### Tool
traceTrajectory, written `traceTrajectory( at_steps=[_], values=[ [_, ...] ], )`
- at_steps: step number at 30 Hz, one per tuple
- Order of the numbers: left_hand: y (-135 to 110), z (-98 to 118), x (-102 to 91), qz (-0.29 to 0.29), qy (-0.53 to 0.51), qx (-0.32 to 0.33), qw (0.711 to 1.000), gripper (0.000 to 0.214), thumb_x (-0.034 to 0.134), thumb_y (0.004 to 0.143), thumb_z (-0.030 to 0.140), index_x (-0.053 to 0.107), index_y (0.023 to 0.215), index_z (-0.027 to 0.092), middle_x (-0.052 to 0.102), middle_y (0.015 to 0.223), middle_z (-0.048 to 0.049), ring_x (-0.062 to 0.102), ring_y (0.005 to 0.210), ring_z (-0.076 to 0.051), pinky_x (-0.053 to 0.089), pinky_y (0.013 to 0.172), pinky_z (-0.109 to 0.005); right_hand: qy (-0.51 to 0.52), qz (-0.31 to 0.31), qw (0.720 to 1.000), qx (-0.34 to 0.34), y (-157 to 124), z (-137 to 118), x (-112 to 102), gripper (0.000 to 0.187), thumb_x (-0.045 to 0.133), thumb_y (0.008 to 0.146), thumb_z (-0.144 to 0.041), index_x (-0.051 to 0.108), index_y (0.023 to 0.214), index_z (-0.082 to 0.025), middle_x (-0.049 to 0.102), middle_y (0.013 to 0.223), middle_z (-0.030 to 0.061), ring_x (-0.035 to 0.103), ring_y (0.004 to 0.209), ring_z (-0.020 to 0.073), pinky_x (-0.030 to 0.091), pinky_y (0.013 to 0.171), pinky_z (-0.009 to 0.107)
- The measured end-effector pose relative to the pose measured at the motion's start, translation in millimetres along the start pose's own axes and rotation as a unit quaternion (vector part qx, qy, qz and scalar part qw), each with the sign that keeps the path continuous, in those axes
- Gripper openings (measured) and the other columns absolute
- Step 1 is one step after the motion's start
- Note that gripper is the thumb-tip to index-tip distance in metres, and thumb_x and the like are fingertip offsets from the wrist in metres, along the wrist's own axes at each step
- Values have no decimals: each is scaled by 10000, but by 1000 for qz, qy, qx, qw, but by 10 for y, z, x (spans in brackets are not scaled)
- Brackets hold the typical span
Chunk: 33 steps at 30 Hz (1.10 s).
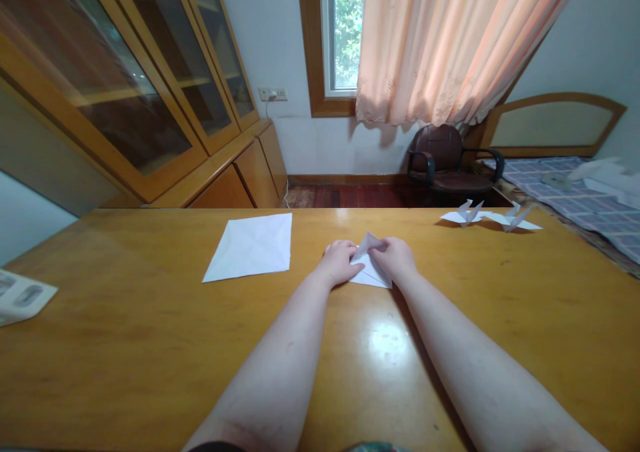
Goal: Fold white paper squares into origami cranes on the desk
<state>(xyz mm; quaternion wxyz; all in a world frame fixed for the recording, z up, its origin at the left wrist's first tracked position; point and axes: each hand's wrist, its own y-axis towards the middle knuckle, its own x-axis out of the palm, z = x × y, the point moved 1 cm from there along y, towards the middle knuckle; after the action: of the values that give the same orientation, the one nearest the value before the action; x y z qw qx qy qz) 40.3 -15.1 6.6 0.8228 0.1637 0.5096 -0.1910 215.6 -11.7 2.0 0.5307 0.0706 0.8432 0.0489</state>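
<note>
**Paper held flat at the centre of the frame while a flap was lifted**

While the folded paper (369,267) lay on the wooden table (150,345) at the centre of the frame, it was pressed from both sides by two bare hands. The left hand (339,260) was laid knuckles-up over the sheet's left edge, fingers curled down onto it, apparently so that the lower layers were kept from sliding on the glossy surface. The right hand (397,255) was closed on the sheet's upper right part, where a pointed flap was raised off the table; whether that flap was pinched between thumb and finger could not be told. Both forearms were stretched forward from the bottom of the frame, which placed the work squarely ahead.

A larger creased sheet (253,246) was left flat just left of centre, well apart from the hands, its fold lines visible, presumably kept within reach. Two finished paper cranes (487,215) were set at the table's far right edge, clear of the working area. A printed card (20,297) lay at the left edge of the frame. Behind the table, an armchair (447,162) stood below a curtained window (345,32).
</note>
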Motion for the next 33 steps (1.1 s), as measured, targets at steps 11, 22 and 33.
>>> traceTrajectory(
  at_steps=[11,22,33],
  values=[
    [25,5,18,-3,5,-21,1000,351,650,718,467,618,963,218,600,1117,-55,497,1098,-262,385,954,-372,60,43,997,-11,12,28,-2,195,522,767,-288,683,749,-180,672,796,63,572,769,180,367,663,263],
    [75,-35,31,25,-19,-61,998,285,437,899,358,621,1033,187,643,1044,-81,565,1016,-211,419,903,-319,145,28,988,-34,-24,-38,-9,186,526,776,-296,676,760,-187,669,760,38,570,709,167,378,641,254],
    [74,-49,29,47,5,-85,995,299,397,906,321,672,932,206,653,998,-66,561,976,-205,426,855,-318,10,-8,1000,-28,7,-29,-11,248,664,664,-435,704,780,-220,662,816,49,549,790,194,352,692,282]
  ],
)
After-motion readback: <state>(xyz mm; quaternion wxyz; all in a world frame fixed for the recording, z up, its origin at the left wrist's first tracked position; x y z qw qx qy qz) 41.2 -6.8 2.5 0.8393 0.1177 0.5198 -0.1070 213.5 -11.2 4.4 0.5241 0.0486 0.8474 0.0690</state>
